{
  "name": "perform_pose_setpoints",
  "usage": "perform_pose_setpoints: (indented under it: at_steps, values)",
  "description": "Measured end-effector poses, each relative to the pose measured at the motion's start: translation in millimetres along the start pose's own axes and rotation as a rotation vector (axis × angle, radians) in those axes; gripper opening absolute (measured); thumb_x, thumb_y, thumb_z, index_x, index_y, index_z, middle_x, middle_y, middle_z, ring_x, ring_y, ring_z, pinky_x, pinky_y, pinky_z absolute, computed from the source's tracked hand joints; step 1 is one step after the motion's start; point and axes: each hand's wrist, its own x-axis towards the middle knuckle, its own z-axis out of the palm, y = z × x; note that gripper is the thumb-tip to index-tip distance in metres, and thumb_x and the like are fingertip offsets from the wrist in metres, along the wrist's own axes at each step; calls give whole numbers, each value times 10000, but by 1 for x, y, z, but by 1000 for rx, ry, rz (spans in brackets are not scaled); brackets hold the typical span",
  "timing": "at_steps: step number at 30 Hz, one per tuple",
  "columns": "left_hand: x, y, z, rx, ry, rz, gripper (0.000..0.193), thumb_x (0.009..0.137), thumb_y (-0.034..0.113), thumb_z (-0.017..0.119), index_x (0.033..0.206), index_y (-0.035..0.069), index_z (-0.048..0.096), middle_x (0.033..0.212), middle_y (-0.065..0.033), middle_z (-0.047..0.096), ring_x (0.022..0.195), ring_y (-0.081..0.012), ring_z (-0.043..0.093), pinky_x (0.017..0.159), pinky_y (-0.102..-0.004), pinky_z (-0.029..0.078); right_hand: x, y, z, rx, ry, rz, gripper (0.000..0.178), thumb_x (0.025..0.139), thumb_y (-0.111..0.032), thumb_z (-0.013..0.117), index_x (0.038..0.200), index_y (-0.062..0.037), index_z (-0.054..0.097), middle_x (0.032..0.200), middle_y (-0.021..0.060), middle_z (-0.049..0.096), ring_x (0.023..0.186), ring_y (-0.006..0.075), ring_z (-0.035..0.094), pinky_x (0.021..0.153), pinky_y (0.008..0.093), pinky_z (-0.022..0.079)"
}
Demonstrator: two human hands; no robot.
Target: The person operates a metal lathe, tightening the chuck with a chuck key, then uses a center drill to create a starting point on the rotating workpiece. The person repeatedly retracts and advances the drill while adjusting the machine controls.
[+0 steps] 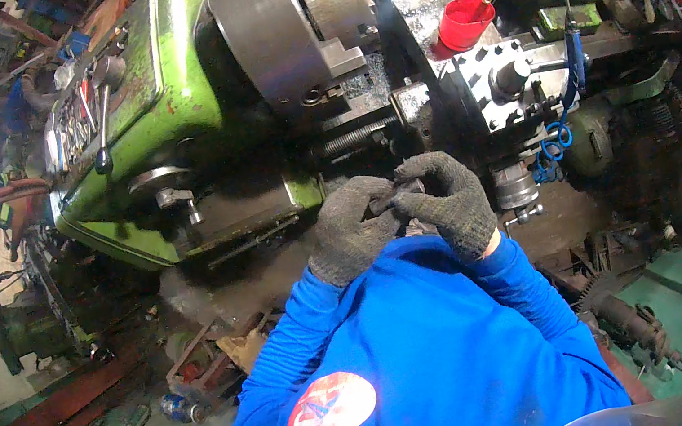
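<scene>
Lathe point(267, 43) ahead, dark piece point(398, 195) between grips point(353, 227)

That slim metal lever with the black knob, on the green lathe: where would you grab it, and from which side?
Probably by its elongated black knob, the thicker free end of the slim metal lever, coming from the wearer's near side. The knob points that way along the green metal housing, while loose silvery hand tools lie to its left.

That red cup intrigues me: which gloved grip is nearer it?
The right grip; the left grip sits farther from the red cup, toward the picture's left.
</scene>
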Motion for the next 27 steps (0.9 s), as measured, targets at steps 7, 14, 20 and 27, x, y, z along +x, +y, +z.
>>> perform_pose_setpoints:
  at_steps: [7, 14, 20, 27]
  values:
    - [25, 25, 41, 312, 39, 80, 331, 773, 171, 888, 1021, 66, 694, 980, -143, 705, 866, -321, 706, 742, -426, 562, 10, 35, -59, 139, -169, 126, 334, 904, -187, 778, 1178, -16, 691, 1137, 93, 699, 1074, 173, 659, 939, 330, 539]
    - [31, 41, 61, 469, 8, 87, 422, 722, 243, 918, 1068, 77, 744, 968, -135, 711, 894, -368, 690, 779, -463, 539, 22, 57, -89, 196, -396, 186, 343, 933, -247, 755, 1194, -27, 718, 1139, 93, 711, 1083, 193, 665, 959, 358, 534]
    - [15, 45, 72, 445, 78, -47, 363, 774, 240, 875, 1083, 103, 744, 1031, -126, 716, 956, -349, 691, 848, -462, 530, 28, 61, -88, 188, -481, 170, 346, 924, -257, 770, 1184, -33, 726, 1151, 95, 727, 1085, 202, 675, 968, 372, 533]
    - [9, 37, 63, 446, 140, 50, 379, 763, 227, 887, 1085, 95, 735, 1050, -128, 725, 969, -354, 698, 844, -465, 544, 21, 54, -79, 149, -429, 180, 361, 887, -234, 795, 1175, -30, 724, 1136, 97, 726, 1073, 214, 681, 962, 375, 536]
